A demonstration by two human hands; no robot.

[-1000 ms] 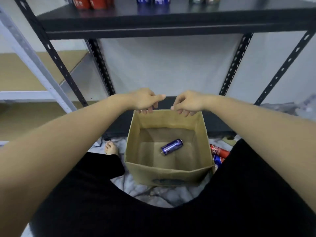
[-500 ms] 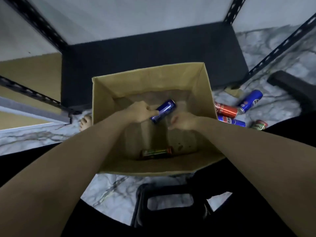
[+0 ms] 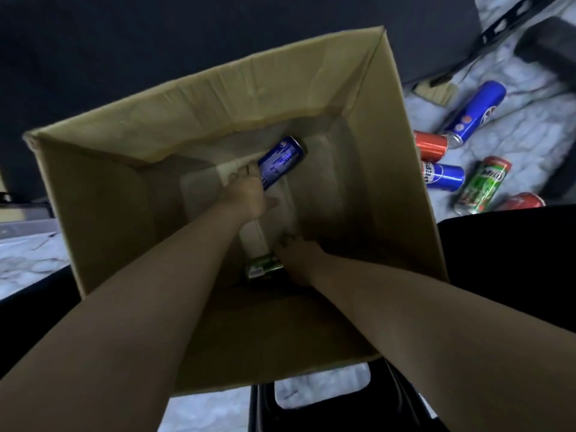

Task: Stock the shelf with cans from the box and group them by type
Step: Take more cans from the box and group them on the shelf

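An open cardboard box [image 3: 218, 85] stands on the floor below me, and both my arms reach down into it. A blue can [image 3: 282, 160] lies tilted on the box bottom near the far wall. My left hand [image 3: 249, 194] is closed around the can's near end. A green can [image 3: 263, 268] lies on its side at the near end of the bottom. My right hand [image 3: 299, 257] rests over that can's right end with fingers curled. Its grip on the can is hidden.
Loose cans lie on the marble floor right of the box: two blue cans [image 3: 477, 113] [image 3: 442, 176], a red can [image 3: 431, 146], a green Milo can [image 3: 481, 185], another red can [image 3: 523, 201]. The dark bottom shelf board [image 3: 124, 42] lies behind the box. A black stool [image 3: 327, 406] is under me.
My view dropped from the shelf to straight down into the box. Both hands left the box rim and went inside; the left took the blue can, the right moved onto the green can.
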